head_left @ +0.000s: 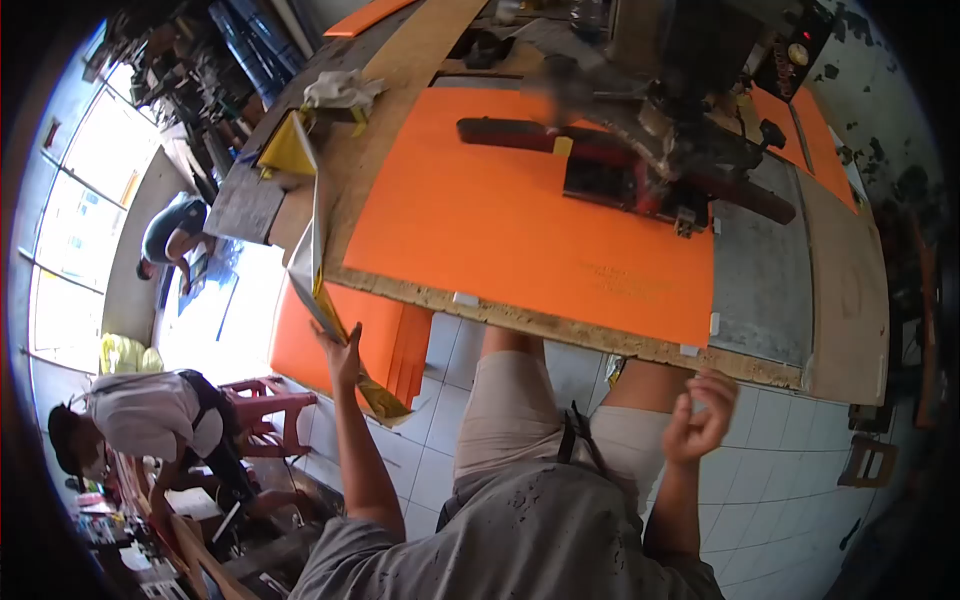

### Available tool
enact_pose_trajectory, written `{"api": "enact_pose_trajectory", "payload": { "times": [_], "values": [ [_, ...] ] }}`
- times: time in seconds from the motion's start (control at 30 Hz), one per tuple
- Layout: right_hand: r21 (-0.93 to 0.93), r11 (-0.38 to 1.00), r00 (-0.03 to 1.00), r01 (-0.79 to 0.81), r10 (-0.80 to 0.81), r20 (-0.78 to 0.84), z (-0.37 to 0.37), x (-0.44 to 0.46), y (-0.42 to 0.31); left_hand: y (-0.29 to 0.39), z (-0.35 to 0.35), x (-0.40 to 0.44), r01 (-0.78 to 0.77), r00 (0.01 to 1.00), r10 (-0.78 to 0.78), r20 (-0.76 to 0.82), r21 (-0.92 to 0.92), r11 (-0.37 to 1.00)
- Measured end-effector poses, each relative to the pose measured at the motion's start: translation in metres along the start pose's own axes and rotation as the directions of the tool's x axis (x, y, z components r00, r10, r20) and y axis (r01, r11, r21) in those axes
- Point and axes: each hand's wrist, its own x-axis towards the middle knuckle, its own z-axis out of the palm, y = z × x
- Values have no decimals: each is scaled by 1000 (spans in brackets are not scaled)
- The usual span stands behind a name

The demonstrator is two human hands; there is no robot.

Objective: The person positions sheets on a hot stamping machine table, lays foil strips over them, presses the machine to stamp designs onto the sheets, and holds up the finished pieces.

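Note:
My left hand (342, 356) is closed around a strip of gold foil (318, 298) with a silvery-white reverse. The strip runs up past the table's left edge and hangs below my hand. My right hand (698, 418) holds nothing; its fingers are loosely curled, thumb apart, just off the table's front edge. A large orange sheet (480, 220) lies flat on the board, with small faint print near its lower right corner. Over that sheet stands a dark press machine (640, 160) with a long reddish-black bar, partly blurred.
White tabs (466, 299) sit along the sheet's edges, beside a grey metal plate (765, 270). Below the table's left side is a stack of orange sheets (350, 335). A person (160, 420) bends near a red stool (270, 410); another person (180, 235) stoops by the bright opening.

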Motion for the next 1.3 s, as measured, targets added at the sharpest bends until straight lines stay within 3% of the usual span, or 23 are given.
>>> {"api": "enact_pose_trajectory", "payload": {
  "times": [0.03,0.07,0.13,0.23,0.27,0.3,0.33,0.43,0.53,0.63,0.77,0.9,0.97,1.03,1.1,1.17,1.27,1.3],
  "values": [
    [62,998,999,6,-8,37,7,-4,-11,-1,-8,4,147,974,-104,201,-210,967],
    [92,996,990,20,-33,141,17,-4,-22,-19,-9,10,101,976,-45,213,-258,961],
    [197,980,922,-20,-59,383,43,-2,-39,-22,-25,4,159,949,-47,312,-344,925],
    [312,942,653,-124,-159,741,91,-21,-50,67,-78,-26,289,886,-78,458,-411,865],
    [344,927,595,-152,-192,780,110,-32,-56,88,-89,-37,311,873,-53,484,-470,826],
    [376,910,535,-177,-232,812,131,-44,-62,105,-102,-44,332,863,-24,504,-530,781],
    [403,892,471,-203,-272,839,150,-55,-68,117,-116,-48,345,812,-6,583,-473,811],
    [511,824,472,-243,-360,805,200,-85,-92,194,-135,-71,389,785,198,587,-716,580],
    [551,758,415,-350,-401,816,231,-103,-111,234,-140,-73,414,786,260,560,-791,451],
    [477,617,228,-626,-440,868,229,-100,-121,272,-140,-66,403,823,202,531,-797,449],
    [584,487,263,-650,-576,774,188,-81,-116,296,-141,-57,334,825,338,453,-873,356],
    [328,299,215,-896,-353,911,97,-38,-99,324,-136,-61,251,852,402,336,-935,250],
    [360,421,337,-832,-131,932,49,-23,-90,337,-126,-68,212,877,348,330,-918,336],
    [176,459,221,-871,46,974,2,-18,-73,325,-110,-68,152,865,364,346,-872,466],
    [167,641,324,-749,134,936,-50,5,-74,332,-89,-82,148,856,391,338,-885,442],
    [74,675,330,-734,258,908,-87,13,-72,354,-79,-98,224,846,373,381,-889,400],
    [-187,532,152,-826,530,834,-127,27,-74,353,-56,-102,323,748,444,493,-855,406],
    [-203,550,185,-810,568,802,-140,30,-71,356,-52,-105,354,714,459,529,-838,415]
  ]
}}
